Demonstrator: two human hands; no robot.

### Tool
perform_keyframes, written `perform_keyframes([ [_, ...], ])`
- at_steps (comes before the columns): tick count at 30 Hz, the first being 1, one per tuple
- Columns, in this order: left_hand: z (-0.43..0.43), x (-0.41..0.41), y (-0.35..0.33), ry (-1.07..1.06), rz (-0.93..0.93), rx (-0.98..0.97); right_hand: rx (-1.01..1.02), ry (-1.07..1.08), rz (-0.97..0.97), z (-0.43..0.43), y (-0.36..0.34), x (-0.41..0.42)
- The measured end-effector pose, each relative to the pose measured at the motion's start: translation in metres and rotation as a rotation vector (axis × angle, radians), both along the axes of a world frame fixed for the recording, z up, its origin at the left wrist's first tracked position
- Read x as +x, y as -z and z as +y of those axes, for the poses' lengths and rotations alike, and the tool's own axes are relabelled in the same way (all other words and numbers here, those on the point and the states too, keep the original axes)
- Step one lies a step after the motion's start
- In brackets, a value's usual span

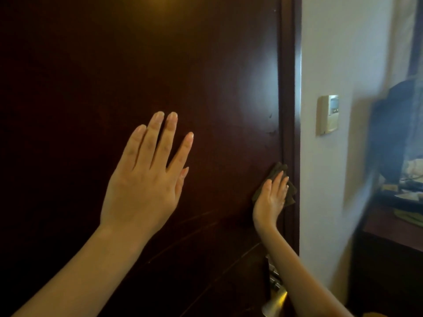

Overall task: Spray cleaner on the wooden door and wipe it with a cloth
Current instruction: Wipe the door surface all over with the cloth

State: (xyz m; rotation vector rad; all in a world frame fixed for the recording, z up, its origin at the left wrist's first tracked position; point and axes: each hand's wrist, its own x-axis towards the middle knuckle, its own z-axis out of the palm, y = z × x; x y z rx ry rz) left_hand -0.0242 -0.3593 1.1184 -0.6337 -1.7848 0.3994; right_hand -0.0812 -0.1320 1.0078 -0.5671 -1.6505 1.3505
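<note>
Standing upright ahead, the wooden door (206, 76) is touched at its right edge by the cloth (277, 169), pinned under the flat, straight-fingered right hand (271, 195); the wide panel leftward is faced by the left hand (146, 175), spread and empty.

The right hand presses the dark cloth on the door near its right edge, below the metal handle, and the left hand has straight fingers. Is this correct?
Not quite. In the head view the right hand presses the cloth on the door near its right edge, but above the metal handle, not below it. The left hand does have straight fingers.
</note>
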Motion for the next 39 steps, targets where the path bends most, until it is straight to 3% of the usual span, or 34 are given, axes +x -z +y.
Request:
perform_keyframes([
  [6,0.001,0.001,0.000,-0.004,-0.015,0.002,-0.162,-0.025,-0.069,-0.034,0.017,0.009],
  [11,-0.001,0.003,-0.001,0.001,-0.031,0.010,-0.127,-0.088,-0.067,-0.041,0.003,0.010],
  [17,0.002,0.004,-0.001,-0.012,-0.045,0.014,-0.102,0.000,-0.060,-0.021,-0.002,0.005],
  [19,0.002,0.003,-0.001,-0.027,-0.037,0.012,-0.017,-0.017,-0.032,-0.036,0.005,0.008],
  [23,0.002,0.003,0.000,-0.055,-0.015,0.003,0.392,-0.087,0.103,-0.064,0.012,0.021],
  [27,0.003,0.003,0.000,-0.074,0.003,0.008,0.689,-0.027,0.221,-0.056,-0.015,0.014],
  [31,0.003,0.001,0.000,-0.087,0.043,0.011,0.803,0.001,0.273,-0.054,-0.027,0.009],
  [35,-0.003,0.007,0.005,-0.072,0.045,-0.011,0.973,-0.035,0.249,-0.060,0.031,0.016],
  [39,-0.052,0.028,0.010,-0.131,0.080,0.031,0.999,-0.075,0.246,-0.079,0.076,0.028],
])
